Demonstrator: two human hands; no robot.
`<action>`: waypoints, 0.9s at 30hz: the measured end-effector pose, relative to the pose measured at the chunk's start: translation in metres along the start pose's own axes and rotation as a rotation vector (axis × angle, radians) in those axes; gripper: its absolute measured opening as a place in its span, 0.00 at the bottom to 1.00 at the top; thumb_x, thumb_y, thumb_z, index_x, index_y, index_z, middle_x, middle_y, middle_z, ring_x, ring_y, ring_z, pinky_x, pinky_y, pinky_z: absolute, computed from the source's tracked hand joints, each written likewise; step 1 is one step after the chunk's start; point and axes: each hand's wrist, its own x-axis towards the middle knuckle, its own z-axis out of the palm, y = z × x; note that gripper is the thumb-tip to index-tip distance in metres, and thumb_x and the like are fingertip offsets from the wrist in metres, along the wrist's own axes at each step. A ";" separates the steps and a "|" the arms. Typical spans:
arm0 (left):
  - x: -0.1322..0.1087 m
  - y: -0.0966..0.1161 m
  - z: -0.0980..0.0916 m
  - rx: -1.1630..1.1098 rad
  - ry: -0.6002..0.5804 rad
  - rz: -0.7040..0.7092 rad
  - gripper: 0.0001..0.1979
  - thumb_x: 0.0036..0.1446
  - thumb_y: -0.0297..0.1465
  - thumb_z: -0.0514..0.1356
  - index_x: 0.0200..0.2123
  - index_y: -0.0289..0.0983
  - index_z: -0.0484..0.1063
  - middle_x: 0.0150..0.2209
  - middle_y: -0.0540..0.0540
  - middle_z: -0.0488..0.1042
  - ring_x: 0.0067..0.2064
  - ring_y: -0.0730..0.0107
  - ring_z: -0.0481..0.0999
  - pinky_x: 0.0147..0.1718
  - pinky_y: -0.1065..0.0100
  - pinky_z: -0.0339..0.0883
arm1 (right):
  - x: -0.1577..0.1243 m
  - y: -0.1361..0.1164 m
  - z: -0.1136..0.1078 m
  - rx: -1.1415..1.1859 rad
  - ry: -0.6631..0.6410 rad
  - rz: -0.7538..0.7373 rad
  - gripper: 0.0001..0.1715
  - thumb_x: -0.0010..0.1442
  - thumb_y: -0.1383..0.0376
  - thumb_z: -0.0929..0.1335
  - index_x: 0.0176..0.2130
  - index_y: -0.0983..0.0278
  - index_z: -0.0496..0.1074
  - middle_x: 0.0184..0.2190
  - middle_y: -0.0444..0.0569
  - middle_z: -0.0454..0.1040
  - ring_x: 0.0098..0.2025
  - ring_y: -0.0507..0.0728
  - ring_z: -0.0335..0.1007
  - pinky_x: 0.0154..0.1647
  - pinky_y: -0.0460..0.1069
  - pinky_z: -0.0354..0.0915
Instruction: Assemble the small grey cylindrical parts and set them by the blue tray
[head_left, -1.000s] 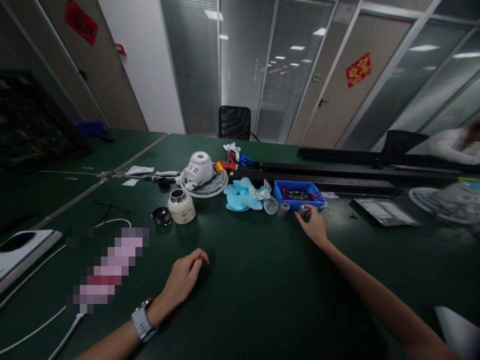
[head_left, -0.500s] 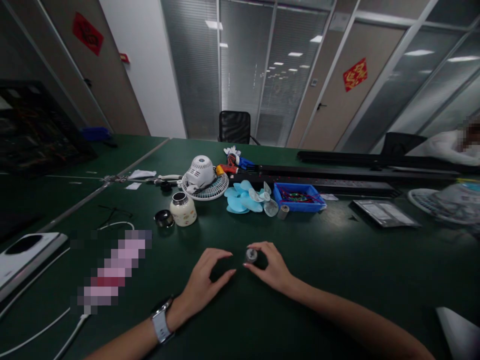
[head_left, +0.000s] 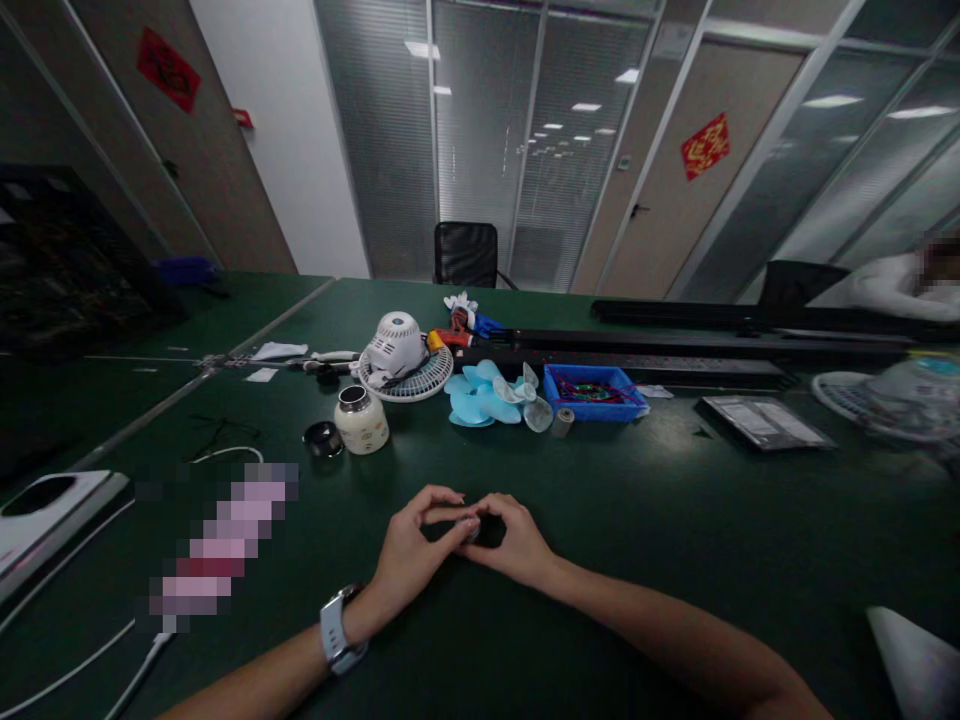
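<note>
Between my two hands, over the green table (head_left: pixel 645 620), is a small grey metal cylinder that looks like a motor (head_left: pixel 472 529). My right hand (head_left: pixel 523 541) pinches it between thumb and fingers from the right. The thumb and fingers of my left hand (head_left: pixel 411 538) close on it from the other side and hide most of it. A similar grey cylinder (head_left: pixel 563 423) stands farther back beside the blue bin (head_left: pixel 592 411). Next to that cylinder lie light-blue fan blades (head_left: pixel 477 400) and clear fan blades (head_left: pixel 537 413).
Behind my left hand stand a cream jar (head_left: pixel 361 428) and a black lid (head_left: pixel 323 440). A white fan housing (head_left: pixel 397 345) sits at the back, with long black bars (head_left: pixel 637 360) to its right. A phone (head_left: pixel 56 520) and white cables (head_left: pixel 139 675) lie at left.
My right hand has carried the motor a little left. My left hand, apart from it before, has closed its thumb and fingers on it.
</note>
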 end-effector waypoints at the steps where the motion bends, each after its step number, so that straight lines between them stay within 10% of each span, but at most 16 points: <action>1: -0.002 -0.003 -0.004 -0.007 0.014 -0.007 0.15 0.55 0.36 0.65 0.44 0.40 0.68 0.46 0.44 0.79 0.46 0.58 0.81 0.48 0.56 0.73 | 0.000 -0.001 0.000 0.007 0.002 0.003 0.19 0.47 0.59 0.76 0.38 0.61 0.72 0.36 0.45 0.75 0.40 0.57 0.70 0.42 0.52 0.63; 11: -0.012 -0.052 -0.050 0.502 -0.087 0.118 0.26 0.56 0.39 0.64 0.57 0.45 0.66 0.49 0.44 0.80 0.58 0.51 0.71 0.58 0.48 0.62 | 0.001 -0.002 -0.006 0.028 -0.036 0.008 0.22 0.45 0.58 0.77 0.39 0.61 0.72 0.40 0.45 0.77 0.42 0.57 0.71 0.45 0.53 0.64; 17: -0.011 -0.050 -0.048 0.531 -0.138 0.122 0.29 0.58 0.39 0.62 0.61 0.44 0.60 0.50 0.44 0.79 0.61 0.53 0.67 0.60 0.43 0.55 | -0.007 0.026 -0.053 0.069 -0.067 0.005 0.21 0.50 0.56 0.75 0.41 0.62 0.72 0.43 0.48 0.76 0.45 0.57 0.73 0.47 0.53 0.67; 27: -0.013 -0.035 -0.050 0.473 -0.045 0.032 0.16 0.65 0.39 0.52 0.36 0.43 0.80 0.52 0.48 0.78 0.61 0.56 0.67 0.55 0.52 0.67 | 0.022 0.154 -0.166 -0.067 0.519 0.202 0.31 0.46 0.47 0.73 0.41 0.65 0.68 0.35 0.53 0.76 0.36 0.60 0.74 0.38 0.56 0.71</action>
